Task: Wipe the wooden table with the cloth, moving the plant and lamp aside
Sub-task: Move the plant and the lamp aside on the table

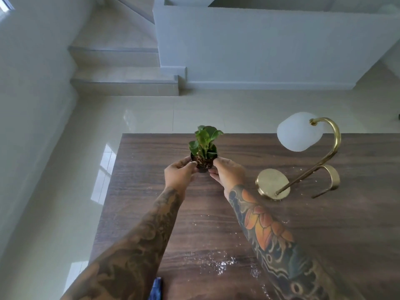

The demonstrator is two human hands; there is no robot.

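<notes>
Stretched across the lower right of the view: a dark wood-grain worktop (238,224), far edge against a glossy cream tiled floor (151,113), left edge running down toward the viewer. Beyond the floor rose two tiled steps (123,81) and a pale low wall (270,46).

Stood on the right part of the worktop, well apart from the plant: a brass lamp (303,161) with round flat base, curved neck and frosted white globe shade hanging out past the far edge.

Reached forward from the near edge: two tattooed forearms. Gripped a small potted plant (204,148) from both sides near the far middle of the worktop. Curled round the dark pot's left side, the left hand (178,173); curled round its right side, the right hand (227,173). Could not tell whether the pot rested on the wood or hung just above it. Showed green upright leaves and exposed soil above the fingers.

Lay scattered over the near middle of the worktop: pale specks and droplets (220,265).

Peeked in at the bottom edge, just beside the left forearm: a sliver of blue cloth (156,287), mostly cut off.
</notes>
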